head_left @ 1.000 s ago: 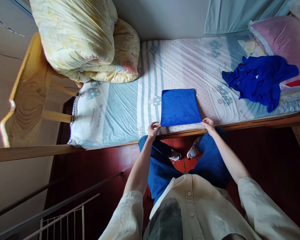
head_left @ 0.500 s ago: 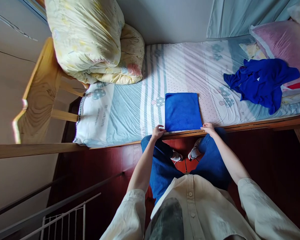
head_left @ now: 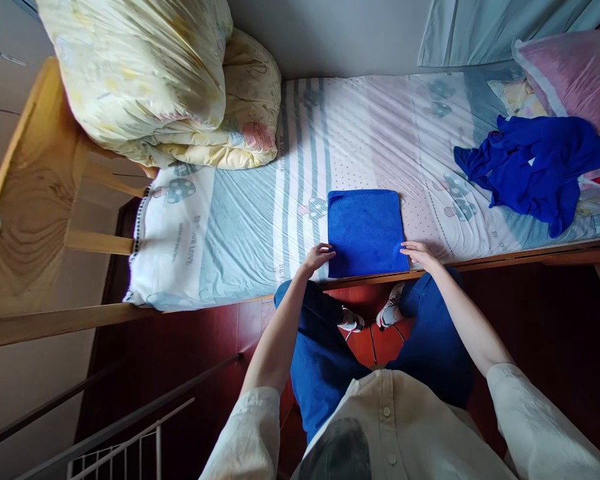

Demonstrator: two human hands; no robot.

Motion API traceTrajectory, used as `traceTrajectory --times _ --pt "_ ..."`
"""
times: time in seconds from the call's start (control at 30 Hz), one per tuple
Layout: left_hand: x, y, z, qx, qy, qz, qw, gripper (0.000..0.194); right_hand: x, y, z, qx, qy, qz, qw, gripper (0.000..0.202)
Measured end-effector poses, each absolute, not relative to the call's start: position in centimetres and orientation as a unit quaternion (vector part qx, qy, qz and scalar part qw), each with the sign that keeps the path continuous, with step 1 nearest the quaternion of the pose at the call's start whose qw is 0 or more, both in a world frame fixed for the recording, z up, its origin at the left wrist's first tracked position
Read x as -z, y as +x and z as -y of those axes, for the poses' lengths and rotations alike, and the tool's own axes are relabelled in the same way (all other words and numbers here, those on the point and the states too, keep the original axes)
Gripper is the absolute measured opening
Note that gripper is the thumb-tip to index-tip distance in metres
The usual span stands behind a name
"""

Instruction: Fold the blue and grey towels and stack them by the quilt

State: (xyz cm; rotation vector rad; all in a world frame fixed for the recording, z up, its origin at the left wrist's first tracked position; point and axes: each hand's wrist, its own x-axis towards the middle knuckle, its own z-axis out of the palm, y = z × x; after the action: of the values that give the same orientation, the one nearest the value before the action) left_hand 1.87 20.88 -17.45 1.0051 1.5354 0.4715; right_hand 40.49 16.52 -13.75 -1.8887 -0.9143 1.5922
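A blue cloth [head_left: 366, 230], flat and nearly square, lies on the patterned bed sheet [head_left: 245, 227] at the bed's front edge. My left hand [head_left: 320, 257] is at its left side, fingers slightly apart, fingertips at the cloth's edge. At the right side, my right hand [head_left: 420, 253] touches the edge with its fingertips, fingers also a little apart. Neither hand grips the cloth. A crumpled blue cloth [head_left: 535, 167] lies farther right on the bed.
A thick yellow quilt [head_left: 145, 73] is heaped at the back left, beside the wooden headboard [head_left: 35, 187]. A pink pillow [head_left: 575, 73] is at the back right. The wooden bed rail [head_left: 520, 259] runs along the front. A white metal rack [head_left: 140, 443] stands low on the left.
Both hands have moved from the cloth's front corners up along its sides, and their fingers have loosened. The camera view has shifted slightly.
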Motion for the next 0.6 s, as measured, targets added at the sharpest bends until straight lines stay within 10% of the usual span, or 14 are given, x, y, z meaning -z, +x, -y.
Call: traceTrajectory --times 0.6 --pt "18.9 3.9 -37.3 -0.288 0.463 -0.649 0.531 0.064 16.4 38.7 -33.7 -0.478 -0.731 0.389 0.292 0.043"
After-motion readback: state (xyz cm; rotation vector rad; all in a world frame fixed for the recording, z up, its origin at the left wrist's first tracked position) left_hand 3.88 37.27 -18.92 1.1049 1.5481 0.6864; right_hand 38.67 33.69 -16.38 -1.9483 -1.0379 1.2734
